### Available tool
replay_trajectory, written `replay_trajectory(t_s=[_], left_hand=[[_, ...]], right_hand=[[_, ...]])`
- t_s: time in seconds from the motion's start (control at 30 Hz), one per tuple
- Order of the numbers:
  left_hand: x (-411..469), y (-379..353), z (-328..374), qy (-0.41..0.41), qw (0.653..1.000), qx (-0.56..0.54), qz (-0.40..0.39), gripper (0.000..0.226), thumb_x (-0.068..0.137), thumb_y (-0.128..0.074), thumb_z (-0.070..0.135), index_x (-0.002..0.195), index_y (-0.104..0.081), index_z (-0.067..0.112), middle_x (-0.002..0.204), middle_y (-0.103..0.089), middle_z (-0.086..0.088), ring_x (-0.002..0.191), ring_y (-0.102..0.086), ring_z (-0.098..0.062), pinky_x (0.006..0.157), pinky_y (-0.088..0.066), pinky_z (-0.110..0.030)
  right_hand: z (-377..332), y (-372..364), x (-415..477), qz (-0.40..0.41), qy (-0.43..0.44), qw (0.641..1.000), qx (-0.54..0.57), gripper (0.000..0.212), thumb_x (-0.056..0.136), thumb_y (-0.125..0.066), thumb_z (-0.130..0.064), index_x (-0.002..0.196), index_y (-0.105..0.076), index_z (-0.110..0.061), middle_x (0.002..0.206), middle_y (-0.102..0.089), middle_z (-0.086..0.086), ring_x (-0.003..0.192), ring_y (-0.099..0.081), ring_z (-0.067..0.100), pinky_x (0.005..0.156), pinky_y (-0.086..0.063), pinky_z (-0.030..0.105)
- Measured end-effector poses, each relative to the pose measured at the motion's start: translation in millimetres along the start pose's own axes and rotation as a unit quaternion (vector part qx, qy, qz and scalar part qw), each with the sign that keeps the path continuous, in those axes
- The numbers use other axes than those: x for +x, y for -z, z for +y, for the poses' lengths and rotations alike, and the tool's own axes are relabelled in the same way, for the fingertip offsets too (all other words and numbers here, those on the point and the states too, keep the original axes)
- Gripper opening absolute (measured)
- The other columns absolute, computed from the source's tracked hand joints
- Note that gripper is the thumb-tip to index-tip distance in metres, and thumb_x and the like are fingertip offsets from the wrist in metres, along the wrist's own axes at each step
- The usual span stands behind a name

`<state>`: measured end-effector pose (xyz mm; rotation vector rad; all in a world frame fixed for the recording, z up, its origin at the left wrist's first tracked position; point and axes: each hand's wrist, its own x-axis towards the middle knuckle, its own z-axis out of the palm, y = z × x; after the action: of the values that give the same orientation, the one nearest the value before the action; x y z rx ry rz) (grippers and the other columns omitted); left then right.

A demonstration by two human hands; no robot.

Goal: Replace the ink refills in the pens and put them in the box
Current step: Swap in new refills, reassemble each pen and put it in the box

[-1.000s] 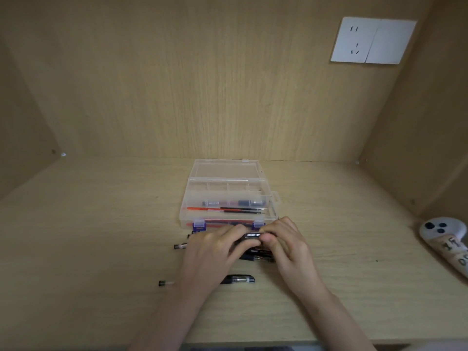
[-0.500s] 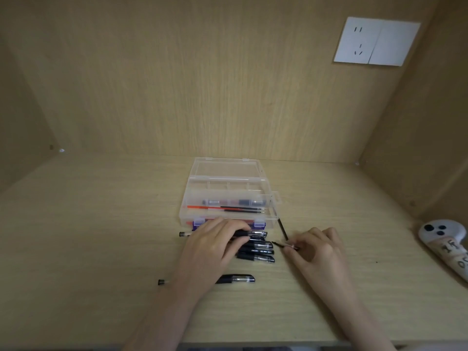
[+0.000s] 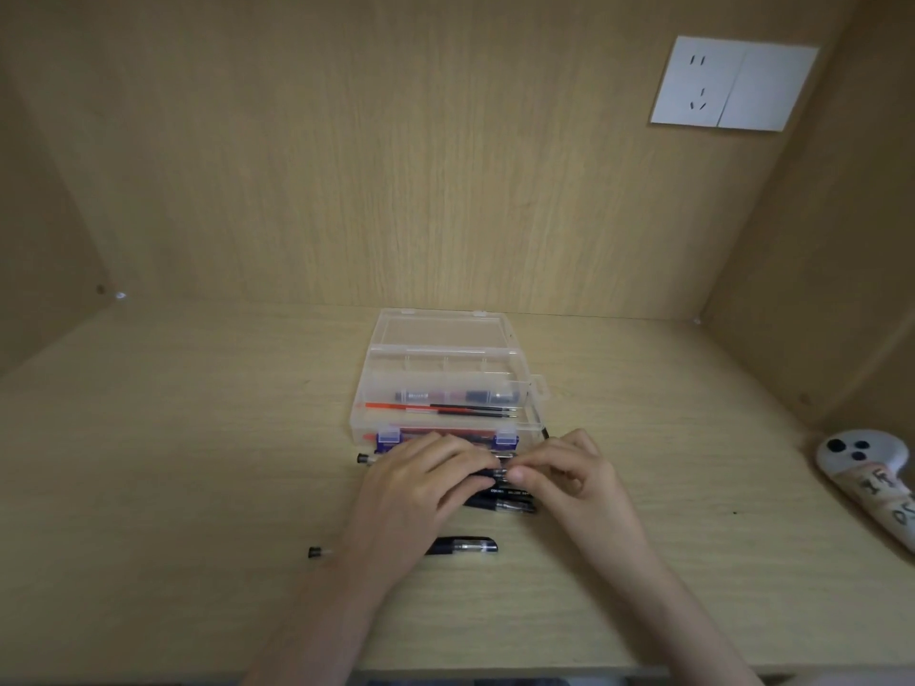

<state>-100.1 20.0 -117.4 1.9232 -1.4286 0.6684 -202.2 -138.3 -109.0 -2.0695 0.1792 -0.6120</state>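
Right hand point(image 3: 569, 480) is back from the desk beside the box, fingertips now meeting left hand point(image 3: 426, 482) on the pen point(image 3: 497, 475).

Home desk nook point(image 3: 198, 438), wall socket point(image 3: 733, 84)

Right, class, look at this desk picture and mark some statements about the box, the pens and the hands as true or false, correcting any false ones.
1. The clear plastic box stands open, its lid laid back. True.
2. Both hands meet at one pen in front of the box. True: the left hand and right hand meet at the black pen.
3. The box holds nothing. False: refills, one of them orange, lie inside.
4. The wall socket is at the upper left. False: upper right.
5. One pen lies alone near the left wrist. True.
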Motion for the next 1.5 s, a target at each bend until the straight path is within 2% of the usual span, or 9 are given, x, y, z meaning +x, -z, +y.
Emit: replay_trajectory(t_s=[0.1, 0.2, 0.4, 0.53, 0.87, 1.13, 1.33, 1.43, 1.5], left_hand=[[-1.6, -0.2, -1.9, 0.000, 1.000, 0.004, -0.012, 0.021, 0.091, -0.055, 0.033, 0.100, -0.069, 0.020, 0.091, -0.067, 0.010, 0.083, -0.059, -0.004, 0.072, -0.046, -0.020], [-1.2, 0.7, -0.7, 0.000, 1.000, 0.006, -0.020, 0.025, 0.090, -0.053, 0.035, 0.099, -0.070, 0.021, 0.087, -0.069, 0.010, 0.078, -0.061, -0.002, 0.067, -0.049, -0.017], [2.3, 5.7, 4.8, 0.049, 0.998, -0.032, -0.035, 0.023, 0.085, -0.062, 0.039, 0.105, -0.059, 0.028, 0.101, -0.061, 0.017, 0.076, -0.059, 0.002, 0.066, -0.046, -0.013], [1.6, 4.4, 3.4, 0.042, 0.999, 0.007, -0.003, 0.012, 0.086, -0.060, 0.032, 0.090, -0.059, 0.022, 0.089, -0.059, 0.013, 0.074, -0.054, 0.001, 0.064, -0.042, -0.013], [1.9, 7.2, 4.5, 0.053, 0.998, -0.006, -0.032, 0.027, 0.084, -0.056, 0.049, 0.100, -0.060, 0.028, 0.087, -0.060, 0.016, 0.077, -0.054, 0.002, 0.067, -0.042, -0.015], [-0.7, 3.3, -0.1, 0.035, 0.999, 0.013, -0.020, 0.024, 0.090, -0.052, 0.040, 0.093, -0.067, 0.023, 0.081, -0.065, 0.014, 0.073, -0.057, 0.000, 0.065, -0.041, -0.013], [-0.2, 3.7, -1.0, 0.036, 0.999, 0.011, -0.016, 0.029, 0.093, -0.048, 0.041, 0.094, -0.069, 0.022, 0.079, -0.065, 0.013, 0.071, -0.058, -0.001, 0.061, -0.042, -0.014], [0.1, 4.7, 0.2, 0.032, 0.999, 0.010, -0.016, 0.027, 0.091, -0.050, 0.041, 0.094, -0.070, 0.022, 0.080, -0.065, 0.014, 0.070, -0.058, 0.001, 0.061, -0.043, -0.013], [-0.3, 5.1, 0.9, 0.032, 0.999, 0.006, -0.020, 0.026, 0.090, -0.051, 0.041, 0.094, -0.070, 0.023, 0.081, -0.066, 0.015, 0.072, -0.058, 0.002, 0.063, -0.043, -0.012]], right_hand=[[1.0, -4.7, 1.5, 0.005, 0.008, 1.000, 0.011, 0.002, 0.074, -0.073, -0.025, 0.076, -0.073, -0.027, 0.078, -0.065, -0.011, 0.084, -0.048, 0.005, 0.076, -0.037, 0.014], [3.4, -7.1, -0.3, 0.013, 0.019, 1.000, 0.010, 0.012, 0.074, -0.076, -0.013, 0.078, -0.072, -0.024, 0.083, -0.063, -0.010, 0.085, -0.051, 0.007, 0.077, -0.038, 0.012], [7.2, -8.1, -2.9, 0.046, 0.026, 0.998, 0.042, 0.014, 0.072, -0.077, -0.014, 0.080, -0.072, -0.025, 0.078, -0.062, -0.005, 0.088, -0.051, 0.009, 0.081, -0.037, 0.012], [4.2, -8.6, -3.9, 0.050, 0.027, 0.997, 0.048, 0.021, 0.071, -0.077, -0.008, 0.079, -0.072, -0.027, 0.080, -0.062, -0.006, 0.088, -0.051, 0.008, 0.081, -0.038, 0.012], [3.8, -7.5, -5.6, 0.050, 0.028, 0.997, 0.053, 0.020, 0.073, -0.076, -0.012, 0.083, -0.071, -0.029, 0.084, -0.063, -0.009, 0.091, -0.053, 0.009, 0.081, -0.038, 0.012], [2.9, -7.0, -6.6, 0.047, 0.026, 0.997, 0.056, 0.023, 0.073, -0.075, -0.011, 0.085, -0.070, -0.030, 0.086, -0.063, -0.009, 0.093, -0.054, 0.010, 0.081, -0.039, 0.012], [1.1, -6.5, -7.2, 0.036, -0.024, 0.990, 0.132, 0.040, 0.074, -0.077, -0.030, 0.111, -0.063, -0.036, 0.090, -0.065, -0.001, 0.087, -0.058, 0.011, 0.082, -0.043, 0.015], [1.7, -6.4, -5.7, 0.044, -0.032, 0.995, 0.087, 0.022, 0.074, -0.070, -0.049, 0.092, -0.070, -0.036, 0.086, -0.065, 0.000, 0.082, -0.056, 0.007, 0.074, -0.040, 0.015], [1.8, -7.6, -5.5, 0.044, -0.032, 0.996, 0.074, 0.013, 0.072, -0.071, -0.040, 0.082, -0.073, -0.033, 0.082, -0.065, -0.001, 0.082, -0.056, 0.008, 0.073, -0.040, 0.013]])
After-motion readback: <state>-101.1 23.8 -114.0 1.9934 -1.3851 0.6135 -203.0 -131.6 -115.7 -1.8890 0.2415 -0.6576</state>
